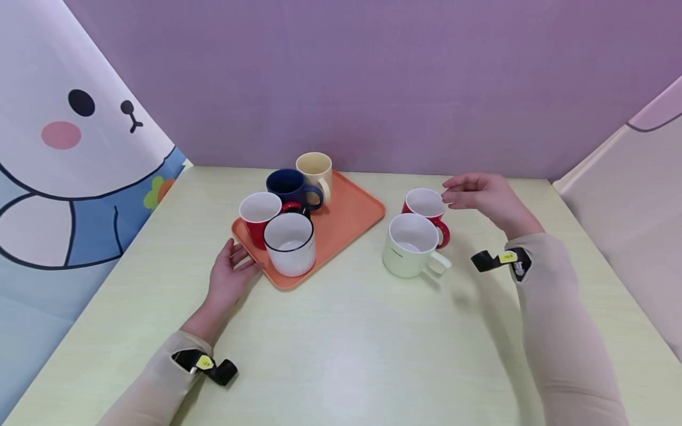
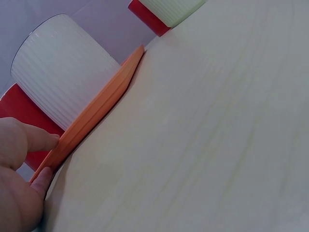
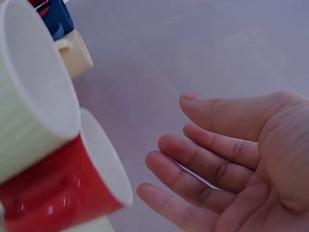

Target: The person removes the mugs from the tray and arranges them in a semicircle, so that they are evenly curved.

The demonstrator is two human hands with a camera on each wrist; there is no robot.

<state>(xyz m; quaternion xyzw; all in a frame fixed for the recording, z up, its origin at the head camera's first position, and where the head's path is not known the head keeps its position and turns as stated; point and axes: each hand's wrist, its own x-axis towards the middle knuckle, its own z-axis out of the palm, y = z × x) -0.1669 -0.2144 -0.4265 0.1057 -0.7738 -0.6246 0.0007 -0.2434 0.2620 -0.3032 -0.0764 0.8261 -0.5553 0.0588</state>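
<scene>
At the near left corner of an orange tray [image 1: 348, 204], my left hand [image 1: 229, 275] holds the rim. The left wrist view shows a finger and the thumb on either side of that rim. On the tray stand a white ribbed mug [image 1: 290, 254] with a dark rim, a red mug [image 1: 256, 228], a navy mug [image 1: 290, 188] and a cream mug [image 1: 311, 163]. My right hand [image 1: 482, 198] hovers with loose fingers beside a second red mug [image 1: 410, 204], holding nothing. A pale green mug [image 1: 405, 260] stands just in front of that red one.
The pale wooden table [image 1: 341, 355] reaches back to a purple backdrop [image 1: 373, 89]. A cartoon-printed sheet [image 1: 48, 195] hangs at the left, and a pale panel [image 1: 629, 195] borders the right side.
</scene>
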